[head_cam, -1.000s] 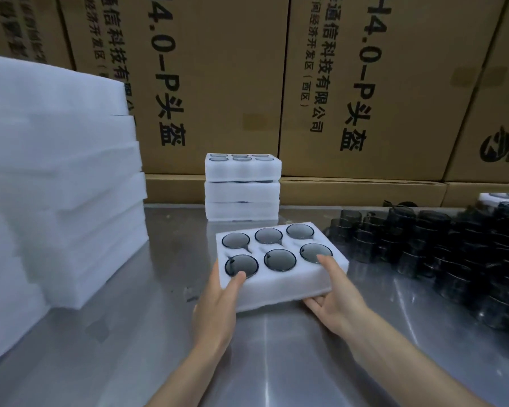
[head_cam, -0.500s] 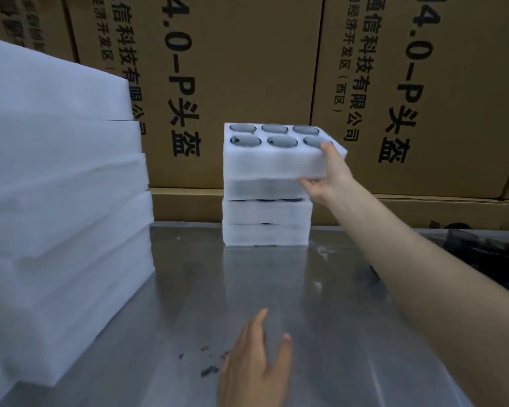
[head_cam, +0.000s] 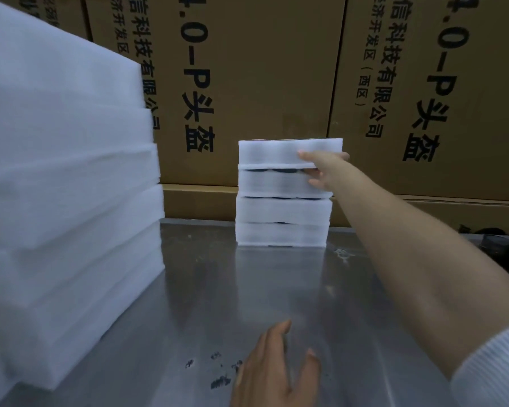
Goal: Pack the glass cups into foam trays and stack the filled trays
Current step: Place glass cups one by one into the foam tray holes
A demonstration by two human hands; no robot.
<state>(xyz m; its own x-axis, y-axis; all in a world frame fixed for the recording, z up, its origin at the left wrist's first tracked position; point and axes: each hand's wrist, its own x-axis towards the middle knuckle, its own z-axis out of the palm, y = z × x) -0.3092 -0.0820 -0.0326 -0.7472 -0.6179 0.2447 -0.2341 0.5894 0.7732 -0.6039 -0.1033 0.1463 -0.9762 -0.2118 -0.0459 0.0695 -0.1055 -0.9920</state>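
Note:
A stack of white foam trays (head_cam: 281, 212) filled with dark glass cups stands at the back of the steel table. The top tray (head_cam: 271, 152) sits on that stack, shifted slightly to the right. My right hand (head_cam: 323, 168) reaches out and grips the top tray's right front corner, thumb on its face and fingers under its edge. Dark cup rims show in the gaps between trays. My left hand (head_cam: 274, 368) hovers low over the table near me, fingers apart and holding nothing.
A tall pile of blank white foam sheets (head_cam: 62, 186) fills the left side. Brown cardboard boxes (head_cam: 262, 69) form a wall behind the steel table (head_cam: 247, 289). Dark loose cups (head_cam: 497, 242) are barely visible at the right edge.
Both hands held the filled tray near me; then my right hand alone carried it to the stack and lowered it on top. My left hand let go and stayed low.

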